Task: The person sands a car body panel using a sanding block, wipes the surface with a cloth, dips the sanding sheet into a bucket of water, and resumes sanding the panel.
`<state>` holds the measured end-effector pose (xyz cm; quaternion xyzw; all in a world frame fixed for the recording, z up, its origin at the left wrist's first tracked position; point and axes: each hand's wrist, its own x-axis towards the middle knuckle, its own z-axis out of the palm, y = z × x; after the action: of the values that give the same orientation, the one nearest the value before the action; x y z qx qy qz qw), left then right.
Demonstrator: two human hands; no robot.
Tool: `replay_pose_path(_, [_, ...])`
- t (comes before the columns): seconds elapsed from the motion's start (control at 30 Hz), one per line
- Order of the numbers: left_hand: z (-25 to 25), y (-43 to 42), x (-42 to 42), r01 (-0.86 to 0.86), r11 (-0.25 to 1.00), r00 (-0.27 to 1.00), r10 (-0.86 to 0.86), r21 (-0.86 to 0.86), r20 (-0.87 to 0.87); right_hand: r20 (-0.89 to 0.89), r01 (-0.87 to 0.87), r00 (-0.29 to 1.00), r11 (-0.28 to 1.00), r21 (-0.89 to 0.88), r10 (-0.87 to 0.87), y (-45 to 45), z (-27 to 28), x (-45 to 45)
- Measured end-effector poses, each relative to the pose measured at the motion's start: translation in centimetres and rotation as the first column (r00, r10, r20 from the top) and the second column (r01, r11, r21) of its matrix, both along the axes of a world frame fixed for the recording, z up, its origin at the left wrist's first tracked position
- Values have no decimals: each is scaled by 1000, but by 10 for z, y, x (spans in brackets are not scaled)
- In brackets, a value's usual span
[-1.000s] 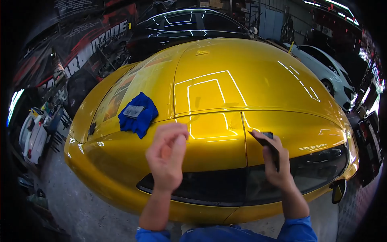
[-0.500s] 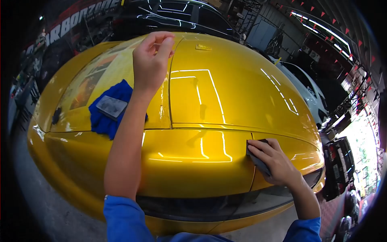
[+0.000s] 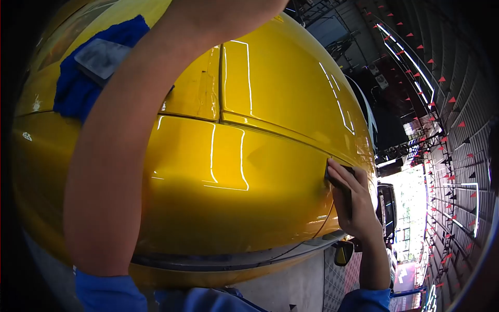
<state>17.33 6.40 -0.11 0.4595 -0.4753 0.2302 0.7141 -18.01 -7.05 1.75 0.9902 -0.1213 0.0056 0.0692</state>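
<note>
My right hand (image 3: 358, 200) is closed around a dark grey flat block (image 3: 342, 202). One edge of the block rests against the glossy yellow car body (image 3: 270, 203), beside the panel seam at the right. My left forearm reaches up across the view, and only part of my left hand (image 3: 260, 7) shows at the top edge; its fingers are out of frame. Behind that forearm lies a crumpled blue cloth (image 3: 70, 92) on the yellow surface. A grey rectangular block (image 3: 102, 57) sits on the cloth, partly covered by the arm.
Seams (image 3: 221, 86) divide the yellow panels. A dark window strip (image 3: 208, 261) runs along the near side. A wing mirror (image 3: 343, 253) of a car shows at the lower right. Strings of small red flags (image 3: 452, 99) hang beneath the roof, near a bright opening (image 3: 410, 208).
The view has swung and tilted to the right. My left hand has gone up, mostly out of frame. My right hand still holds the dark block against the car near the seam.
</note>
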Motion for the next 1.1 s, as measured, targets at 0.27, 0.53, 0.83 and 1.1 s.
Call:
replay_pose_path(0.27, [1,2,0,23,998,999,-21,-59,28,-16,-36,999,998,-46,35,2,-2,4])
replay_pose_path(0.53, [-1,2,-2,71,997,997,-71,-21,15,-59,-21,998,999,-50,18,12,2,5])
replay_pose_path(0.83, [-2,1,2,-37,999,997,36,3,61,-69,-24,998,991,-132,15,18,-1,4])
replay_pose_path(1.1, [5,4,-7,-45,993,999,44,113,11,-55,-33,998,997,-68,30,17,2,5])
